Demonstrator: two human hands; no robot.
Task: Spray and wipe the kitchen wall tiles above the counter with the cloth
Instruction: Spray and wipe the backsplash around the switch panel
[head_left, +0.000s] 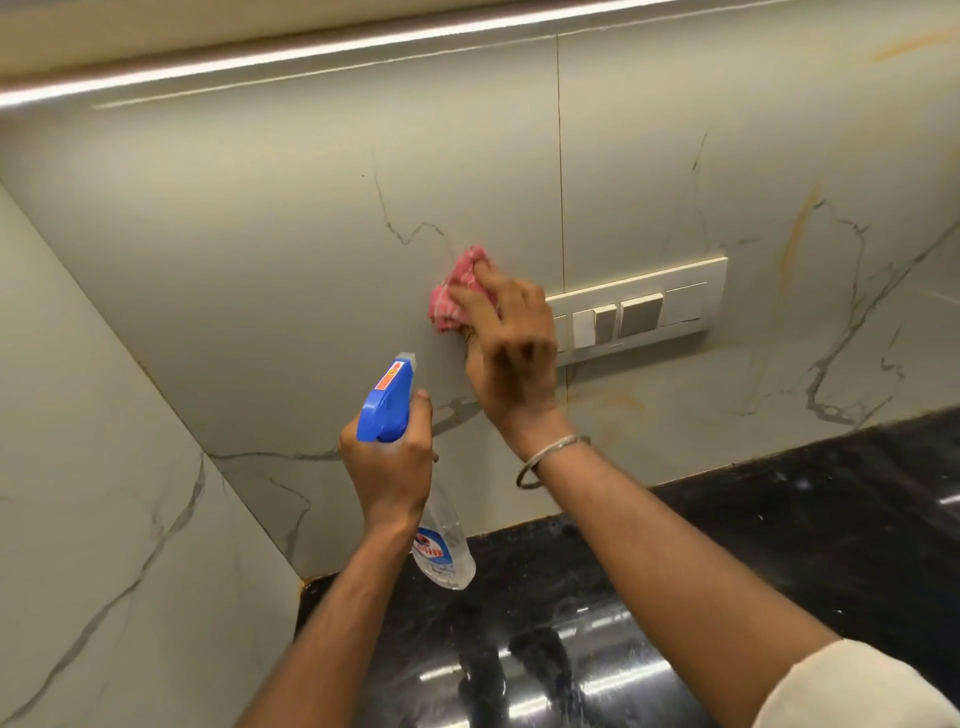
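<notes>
Starting at the left, the side wall tile (104, 441) shows grey veins and no drips or streaks that I can make out, so I cannot tell whether it has been cleaned. Next comes the left hand (387, 467), wrapped tight around the neck of the spray bottle (389, 405), its blue head aimed up at the back wall tiles (260, 260) while the clear body hangs over the black counter (779, 545). Further right, the right hand (511, 343) presses the bunched pink cloth (454, 296) flat against the tile, just left of the switch plate (644, 306), a thin bangle (550, 460) on its wrist. I judge the wiping to be under way in the middle of the wall. Orange stains on the tiles right of the switches look untouched, so that stretch seems left to do.
</notes>
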